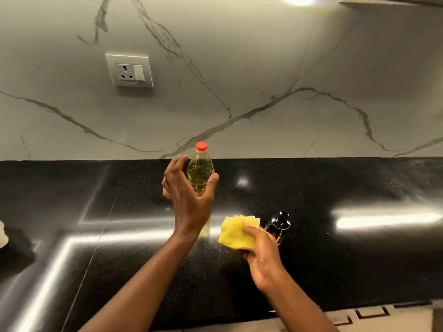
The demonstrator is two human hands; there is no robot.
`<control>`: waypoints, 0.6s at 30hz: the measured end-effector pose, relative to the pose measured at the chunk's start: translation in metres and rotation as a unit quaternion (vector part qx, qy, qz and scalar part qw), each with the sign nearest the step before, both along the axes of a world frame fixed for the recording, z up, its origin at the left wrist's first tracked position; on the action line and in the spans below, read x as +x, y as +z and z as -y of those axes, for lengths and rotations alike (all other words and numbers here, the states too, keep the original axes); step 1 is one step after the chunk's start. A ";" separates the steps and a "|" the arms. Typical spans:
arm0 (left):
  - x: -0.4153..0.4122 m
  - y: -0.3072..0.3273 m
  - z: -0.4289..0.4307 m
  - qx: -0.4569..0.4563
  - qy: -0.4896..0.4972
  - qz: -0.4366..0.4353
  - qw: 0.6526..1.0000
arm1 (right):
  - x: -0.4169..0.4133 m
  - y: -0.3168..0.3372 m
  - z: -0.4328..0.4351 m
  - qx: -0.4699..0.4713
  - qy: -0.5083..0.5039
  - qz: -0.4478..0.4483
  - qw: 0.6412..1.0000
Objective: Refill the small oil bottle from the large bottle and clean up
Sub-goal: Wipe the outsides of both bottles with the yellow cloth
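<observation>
The large clear oil bottle [201, 171] with a red cap stands upright on the black counter [335, 188], full of yellow oil. My left hand [189, 200] is spread open in front of it, thumb to the bottle's right and fingers to its left; I cannot tell whether they touch it. My right hand [261, 250] pinches a folded yellow cloth [236, 232] just above the counter. The small dark bottle [278, 225] with a black pump top stands right behind that hand, its lower part hidden.
A marble backsplash rises behind the counter, with a wall socket [129, 71] up on the left. A white object [2, 233] shows at the far left edge. The counter's front edge runs along the bottom right.
</observation>
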State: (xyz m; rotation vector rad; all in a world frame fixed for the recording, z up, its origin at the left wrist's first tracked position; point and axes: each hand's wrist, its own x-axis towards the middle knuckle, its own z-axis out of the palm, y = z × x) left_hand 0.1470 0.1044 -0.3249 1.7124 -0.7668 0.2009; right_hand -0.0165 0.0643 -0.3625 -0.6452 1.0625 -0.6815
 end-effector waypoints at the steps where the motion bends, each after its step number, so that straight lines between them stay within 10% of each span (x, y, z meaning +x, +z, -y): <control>1: -0.010 0.004 -0.004 -0.009 -0.005 0.009 1.000 | -0.005 0.004 0.001 -0.009 0.001 0.006 1.000; 9: -0.067 -0.010 0.006 0.022 -0.192 0.003 0.981 | -0.054 0.032 0.027 -0.158 -0.076 0.028 0.984; 18: -0.112 -0.058 0.056 0.223 -0.282 -0.075 0.930 | -0.105 0.010 0.114 -0.448 -0.057 -0.193 0.871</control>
